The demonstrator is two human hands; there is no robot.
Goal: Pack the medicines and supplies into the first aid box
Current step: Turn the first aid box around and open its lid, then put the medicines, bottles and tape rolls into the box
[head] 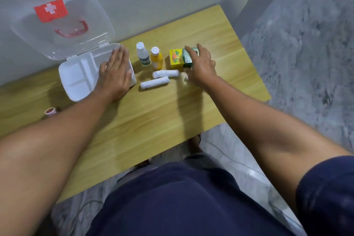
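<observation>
Right hand (pixel 201 65) closing around green carton (pixel 188 57) beside yellow carton (pixel 175 58) on surface (pixel 153 120); grip not yet firm. Left hand (pixel 115 74) flat, spread on open box (pixel 76 80). Light, crushable: best held by its sides.

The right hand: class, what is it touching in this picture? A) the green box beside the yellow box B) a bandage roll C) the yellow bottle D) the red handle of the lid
A: the right hand has its fingers over the green box, which stands against the yellow box.
</observation>
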